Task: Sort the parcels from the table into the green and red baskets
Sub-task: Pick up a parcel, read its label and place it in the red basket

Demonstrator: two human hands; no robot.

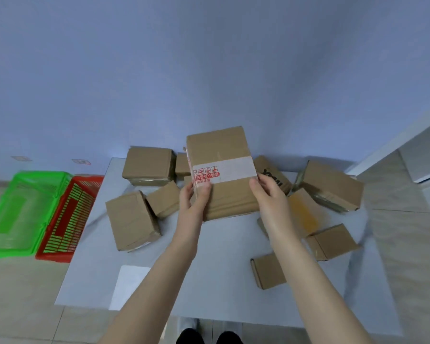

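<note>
Holds one large taped parcel (221, 170) up off the table (209, 256) with both hands, broad face tilted toward the camera, a white tape band with red print across the middle. Grips its left edge with the left hand (194, 202), thumb pressed on the front over the tape, fingers wrapped behind. Clasps its right edge with the right hand (268, 194), fingers curled onto the face.

Loose on the table around it:
- a squarish box (148, 166) at the far left
- a tall box (132, 219) near the left edge
- a small box (164, 198) just beside the tall one
- a long box (330, 184) at the far right
- a yellow-patched parcel (303, 212) partly behind the right forearm
- a low box (333, 242) and a flat box (268, 270) nearer the body

Also on the near left of the table, a white sheet (129, 284)

Down on the floor (23, 294), left of the table, the green basket (40, 173) and red basket (52, 258) side by side and touching, red one nearer the table
</note>
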